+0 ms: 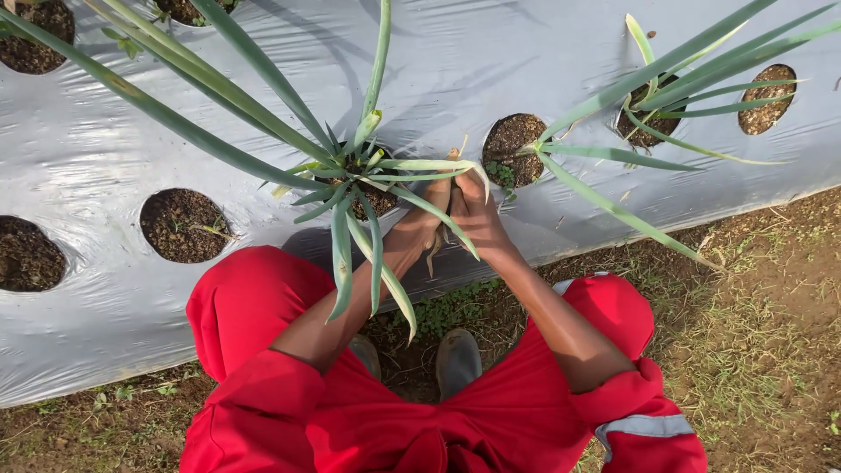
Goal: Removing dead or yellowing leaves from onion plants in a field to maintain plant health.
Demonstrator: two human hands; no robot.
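Observation:
A green onion plant (346, 171) with long leaves grows from a round hole in the silver mulch sheet (88, 149). My left hand (427, 219) and my right hand (473, 210) meet just right of its base. Both pinch a pale, bent leaf (442, 165) of the plant, and a dry yellowish strip (433, 254) hangs down from them. My arms wear rolled-up red sleeves.
A second onion plant (653, 101) grows at the right. Several soil-filled holes dot the sheet, one (512, 140) just above my hands and one (182, 224) at the left. Grass and bare dirt (753, 333) lie below the sheet's edge. My boots (455, 359) stand between my knees.

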